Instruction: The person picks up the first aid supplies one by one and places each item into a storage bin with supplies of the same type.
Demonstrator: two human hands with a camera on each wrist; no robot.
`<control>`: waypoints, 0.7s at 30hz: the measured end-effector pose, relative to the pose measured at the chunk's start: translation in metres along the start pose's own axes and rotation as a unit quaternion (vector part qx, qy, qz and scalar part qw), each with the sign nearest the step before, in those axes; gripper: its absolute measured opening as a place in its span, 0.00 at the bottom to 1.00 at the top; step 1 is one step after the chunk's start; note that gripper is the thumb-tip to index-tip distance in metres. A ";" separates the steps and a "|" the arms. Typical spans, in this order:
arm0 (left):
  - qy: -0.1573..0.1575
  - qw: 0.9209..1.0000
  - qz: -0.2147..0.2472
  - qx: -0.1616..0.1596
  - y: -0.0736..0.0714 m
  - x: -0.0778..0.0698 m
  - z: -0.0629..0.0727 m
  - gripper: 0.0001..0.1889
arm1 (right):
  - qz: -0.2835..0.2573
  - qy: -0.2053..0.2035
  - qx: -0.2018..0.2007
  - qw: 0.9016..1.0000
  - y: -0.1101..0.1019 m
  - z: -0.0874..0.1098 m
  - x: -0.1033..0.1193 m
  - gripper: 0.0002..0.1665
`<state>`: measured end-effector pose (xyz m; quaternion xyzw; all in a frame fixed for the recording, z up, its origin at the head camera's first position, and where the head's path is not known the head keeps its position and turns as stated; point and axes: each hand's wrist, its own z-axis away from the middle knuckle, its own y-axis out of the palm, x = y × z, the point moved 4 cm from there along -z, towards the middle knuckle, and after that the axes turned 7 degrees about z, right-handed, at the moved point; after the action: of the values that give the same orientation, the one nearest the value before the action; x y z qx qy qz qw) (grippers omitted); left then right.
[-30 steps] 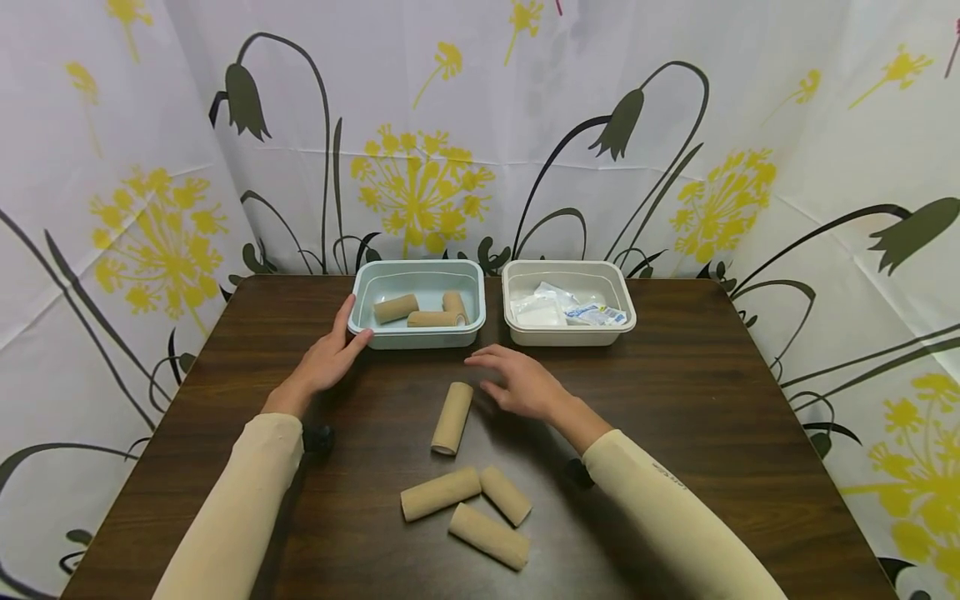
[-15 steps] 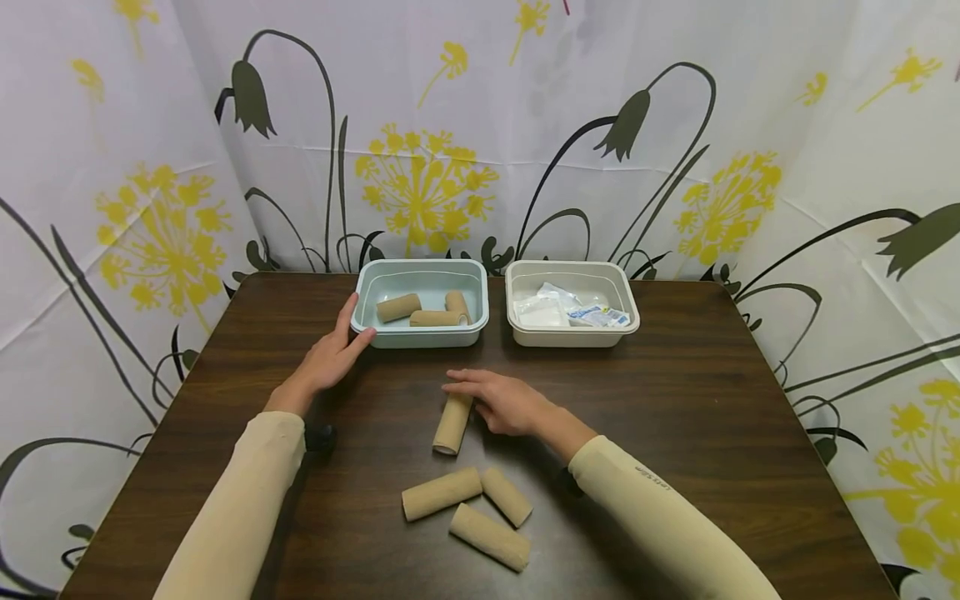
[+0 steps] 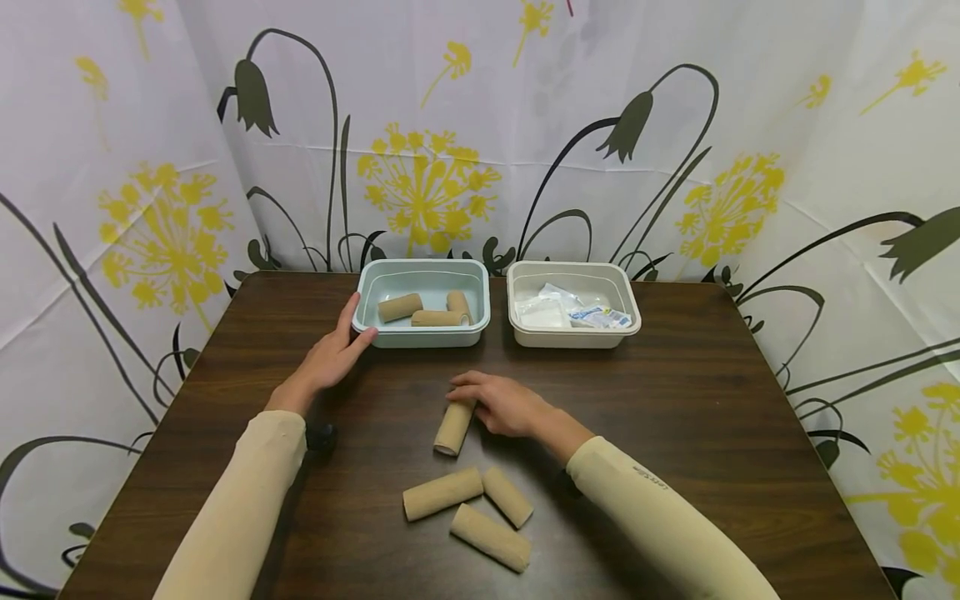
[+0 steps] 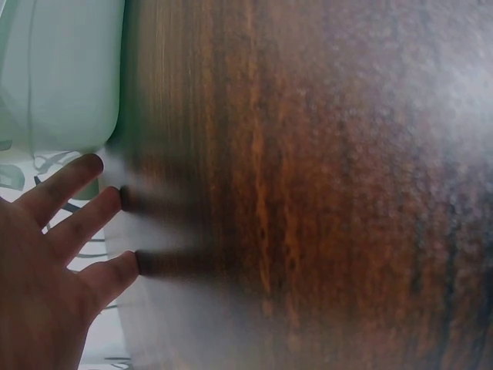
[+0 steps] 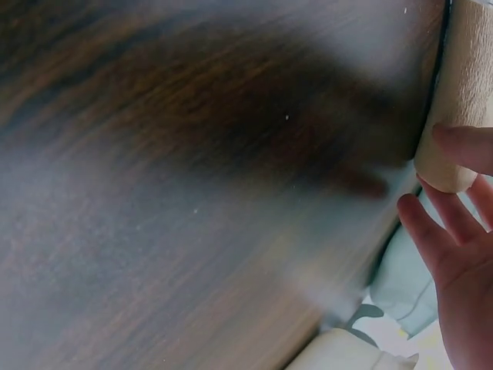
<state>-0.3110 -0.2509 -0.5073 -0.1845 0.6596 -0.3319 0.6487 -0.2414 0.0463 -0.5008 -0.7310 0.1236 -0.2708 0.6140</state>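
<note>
Well beyond tube [image 3: 454,428], packets [image 3: 600,317], perhaps.

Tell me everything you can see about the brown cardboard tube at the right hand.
The brown cardboard tube is a plain, matte, hollow cylinder with a pale opening at its near end. It lies on its side on the dark wood-grain table, in front of the light blue plastic bin, its far end angled slightly rightward. The right hand grips that far end, partly hiding it.

Small dark lettering, probably "LetsSlim" [image 3: 650,477], on the right sleeve [image 3: 666,528].
</note>
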 end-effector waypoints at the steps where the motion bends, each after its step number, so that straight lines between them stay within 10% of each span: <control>1: 0.000 1.000 0.000 0.000 0.000 0.000 0.000 0.41 | 0.000 -0.001 -0.003 1.000 0.000 0.000 0.000 0.27; 21: -0.001 1.000 -0.001 0.005 -0.001 0.002 0.000 0.41 | 0.006 0.027 -0.006 1.000 -0.002 0.012 -0.010 0.26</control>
<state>-0.3115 -0.2532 -0.5076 -0.1826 0.6570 -0.3352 0.6501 -0.2431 0.0618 -0.5026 -0.7265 0.1467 -0.2860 0.6074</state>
